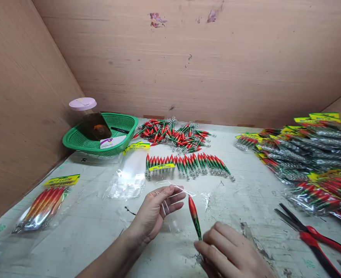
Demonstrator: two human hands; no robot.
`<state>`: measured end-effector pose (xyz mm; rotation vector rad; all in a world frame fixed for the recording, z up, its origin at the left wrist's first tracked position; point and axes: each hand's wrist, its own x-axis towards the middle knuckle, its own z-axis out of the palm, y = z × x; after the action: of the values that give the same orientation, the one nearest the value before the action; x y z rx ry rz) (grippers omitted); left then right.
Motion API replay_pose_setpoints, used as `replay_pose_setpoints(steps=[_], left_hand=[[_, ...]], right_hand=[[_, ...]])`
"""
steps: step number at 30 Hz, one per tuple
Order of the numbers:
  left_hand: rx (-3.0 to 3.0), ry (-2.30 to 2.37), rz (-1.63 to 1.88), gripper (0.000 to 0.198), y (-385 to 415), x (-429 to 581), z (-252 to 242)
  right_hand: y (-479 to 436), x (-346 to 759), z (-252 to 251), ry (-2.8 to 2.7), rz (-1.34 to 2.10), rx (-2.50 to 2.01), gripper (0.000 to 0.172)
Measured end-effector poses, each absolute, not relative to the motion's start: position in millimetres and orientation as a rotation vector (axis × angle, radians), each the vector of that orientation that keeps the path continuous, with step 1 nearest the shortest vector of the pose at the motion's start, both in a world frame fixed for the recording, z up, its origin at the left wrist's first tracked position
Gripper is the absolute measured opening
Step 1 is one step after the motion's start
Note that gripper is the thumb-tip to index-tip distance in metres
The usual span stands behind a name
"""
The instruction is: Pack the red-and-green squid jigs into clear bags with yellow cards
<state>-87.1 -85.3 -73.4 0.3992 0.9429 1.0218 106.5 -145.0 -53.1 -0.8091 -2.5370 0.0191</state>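
Observation:
My left hand (161, 208) is closed on the edge of a clear plastic bag (173, 222), thumb against the fingers; the bag's see-through outline is hard to follow. Between the fingers of my right hand (228, 251) is a red and green fishing lure (195, 216), gripped near its lower end. Its red tip points up toward the bag's edge, and the hooks are mostly hidden by the hand. Just beyond the hands stands a row of similar lures (190, 166), with a yellow header card (161, 167) lying across its left part.
A pile of lures (173, 135) lies at the back. Flat clear bags (128, 173) sit beside a green basket (124, 144) holding a lidded cup (93, 121). One packed bag (47, 200) rests at left. Filled packets (297, 150) are heaped at right, near red-handled scissors (312, 235).

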Motion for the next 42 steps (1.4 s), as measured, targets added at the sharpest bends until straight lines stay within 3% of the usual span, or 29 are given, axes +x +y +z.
replay_pose_setpoints(steps=[6, 11, 19, 27, 32, 38, 42], left_hand=[[0.493, 0.81, 0.877, 0.028, -91, -84, -71], [0.371, 0.799, 0.896, 0.054, -92, -82, -66], [0.342, 0.736, 0.97, 0.034, -96, -78, -70], [0.34, 0.713, 0.983, 0.036, -102, -72, -74], [0.243, 0.687, 0.966, 0.029, -102, -72, -77], [0.113, 0.572, 0.927, 0.032, -100, -76, -73], [0.081, 0.558, 0.922, 0.042, -99, -77, -69]], right_hand=[[-129, 97, -62, -2.391, -0.33, -0.904, 0.024], [-133, 96, -66, -2.317, -0.31, -0.943, 0.03], [-141, 90, -77, -2.09, -0.013, -1.079, 0.05], [-140, 63, -75, -1.893, 0.013, -1.111, 0.043], [-140, 74, -60, -1.939, 0.316, -1.004, 0.038], [-85, 182, -69, -1.9, -0.034, -1.499, 0.016], [-40, 232, -94, -2.043, 0.022, -1.561, 0.02]])
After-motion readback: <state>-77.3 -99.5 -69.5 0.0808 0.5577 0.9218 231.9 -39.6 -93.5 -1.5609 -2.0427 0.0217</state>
